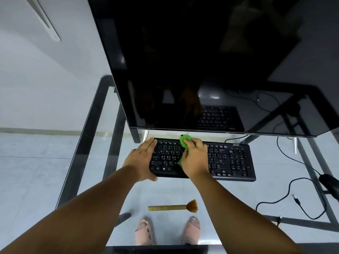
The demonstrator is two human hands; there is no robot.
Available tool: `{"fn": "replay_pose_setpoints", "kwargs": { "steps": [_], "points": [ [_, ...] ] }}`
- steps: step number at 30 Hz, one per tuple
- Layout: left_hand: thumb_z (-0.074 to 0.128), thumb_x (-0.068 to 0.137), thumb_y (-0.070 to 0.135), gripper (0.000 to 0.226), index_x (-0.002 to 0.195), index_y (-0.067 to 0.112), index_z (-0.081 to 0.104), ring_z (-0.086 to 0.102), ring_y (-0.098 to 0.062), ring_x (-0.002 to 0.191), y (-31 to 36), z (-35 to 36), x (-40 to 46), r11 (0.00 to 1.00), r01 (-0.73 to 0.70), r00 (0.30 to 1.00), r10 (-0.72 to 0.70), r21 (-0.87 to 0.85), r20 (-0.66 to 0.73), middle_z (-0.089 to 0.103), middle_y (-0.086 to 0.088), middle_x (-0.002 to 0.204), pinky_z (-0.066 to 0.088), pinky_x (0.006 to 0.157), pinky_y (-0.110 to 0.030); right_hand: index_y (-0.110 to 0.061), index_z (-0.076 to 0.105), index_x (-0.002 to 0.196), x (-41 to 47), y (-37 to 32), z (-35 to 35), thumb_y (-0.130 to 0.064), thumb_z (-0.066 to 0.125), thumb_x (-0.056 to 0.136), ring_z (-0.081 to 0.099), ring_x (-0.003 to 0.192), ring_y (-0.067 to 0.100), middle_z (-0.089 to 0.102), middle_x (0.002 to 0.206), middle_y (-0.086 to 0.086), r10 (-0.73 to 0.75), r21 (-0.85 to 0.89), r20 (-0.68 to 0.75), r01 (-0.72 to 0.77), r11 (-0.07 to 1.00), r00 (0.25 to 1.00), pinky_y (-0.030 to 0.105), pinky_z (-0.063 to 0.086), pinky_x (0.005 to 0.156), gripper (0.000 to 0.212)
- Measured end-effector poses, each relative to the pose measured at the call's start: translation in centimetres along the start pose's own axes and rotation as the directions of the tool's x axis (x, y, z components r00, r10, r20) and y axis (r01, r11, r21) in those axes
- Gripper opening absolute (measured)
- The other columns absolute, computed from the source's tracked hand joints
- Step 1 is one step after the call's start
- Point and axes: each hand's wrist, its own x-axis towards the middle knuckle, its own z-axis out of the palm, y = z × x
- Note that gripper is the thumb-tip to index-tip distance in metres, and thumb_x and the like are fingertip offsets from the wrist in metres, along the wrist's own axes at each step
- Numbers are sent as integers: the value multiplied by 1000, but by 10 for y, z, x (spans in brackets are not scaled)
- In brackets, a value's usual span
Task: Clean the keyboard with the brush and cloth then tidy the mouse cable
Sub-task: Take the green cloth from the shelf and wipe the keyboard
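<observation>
A black keyboard (227, 160) lies on a glass desk (168, 191) under the monitor. My left hand (142, 158) clasps the keyboard's left end, fingers over its far corner and thumb at the near edge. My right hand (195, 158) presses a green cloth (184, 142) onto the keys at the middle of the keyboard. A wooden-handled brush (174, 207) rests on the glass nearer to me, bristles pointing right. The black mouse (328, 182) sits at the right edge, and its cable (286, 197) loops loosely over the glass.
A large dark monitor (211, 61) overhangs the far side of the keyboard. A loose USB plug (296, 198) lies near the cable loop. Through the glass I see black desk legs, floor tiles and my feet.
</observation>
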Motion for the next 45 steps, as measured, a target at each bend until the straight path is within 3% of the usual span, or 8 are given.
{"fn": "replay_pose_setpoints", "kwargs": {
  "steps": [6, 14, 18, 23, 28, 32, 40, 45],
  "points": [
    [87, 52, 51, 141, 155, 24, -6, 7, -13, 149, 0, -6, 7, 1000, 23, 999, -24, 21, 47, -7, 10, 163, 18, 120, -34, -23, 56, 136, 13, -8, -3, -6, 50, 91, 39, 116, 21, 46, 140, -5, -270, 19, 211, 272, 962, 940, 25, 38, 104, 48],
    [85, 56, 56, 136, 155, 27, -2, 8, -14, 149, -5, -6, 2, 999, 9, 999, -8, -34, 34, -5, 10, 163, 17, 120, -38, -29, 40, 147, -6, 20, -20, -28, 64, 91, 43, 130, 13, 37, 147, -7, -107, 328, 111, 66, 942, 988, 29, 35, 112, 61],
    [69, 81, 53, 87, 151, 26, 27, 27, -17, 143, -6, -2, -5, 983, 24, 985, -55, -184, -164, 26, 5, 159, 27, 116, -38, -17, 56, 127, -8, 33, -34, -36, 75, 83, 61, 101, 16, 58, 115, -1, 191, 371, 153, -236, 898, 969, 28, 51, 85, 52],
    [61, 92, 20, 27, 119, 19, 65, 63, -17, 100, 22, -1, -8, 883, 61, 878, -269, -465, -395, 67, -1, 110, 51, 91, -37, -16, 63, 107, 5, 30, -43, -28, 81, 78, 62, 81, 11, 61, 85, -9, 175, 394, 409, -346, 851, 896, 16, 45, 67, 35],
    [59, 94, 11, 20, 100, 26, 70, 67, -16, 90, 52, 1, -6, 629, 73, 885, -398, -774, -240, 72, 3, 92, 53, 89, -32, -16, 69, 100, 12, 60, -65, -16, 80, 77, 69, 98, 25, 71, 103, 9, 123, 504, 533, -432, 748, 837, 38, 56, 90, 25],
    [53, 97, 6, 21, 108, 17, 68, 68, -20, 95, 78, -4, -4, 434, 43, 909, -391, -900, -146, 72, -3, 99, 51, 88, -21, -14, 66, 103, 1, 96, -100, 9, 73, 78, 67, 101, 30, 69, 107, 15, 40, 614, 535, -421, 668, 844, 36, 56, 87, 35],
    [70, 82, -6, 77, 145, 21, 36, 49, -14, 129, 138, -2, 8, 426, 146, 980, 63, -893, 190, 51, 4, 140, 44, 105, -34, -17, 56, 121, -14, 135, -145, 17, 64, 82, 69, 92, 20, 71, 110, 6, -138, 690, 618, -450, 567, 774, 27, 54, 75, 52],
    [80, 69, 0, 65, 127, 13, 55, 67, -24, 106, 161, 11, 10, 280, 225, 936, 205, -933, 287, 70, -13, 114, 54, 89, -31, -11, 53, 126, -22, 150, -153, 6, 69, 73, 68, 89, 23, 69, 103, 11, -161, 753, 609, -504, 422, 776, 27, 54, 72, 58]
  ]
}}
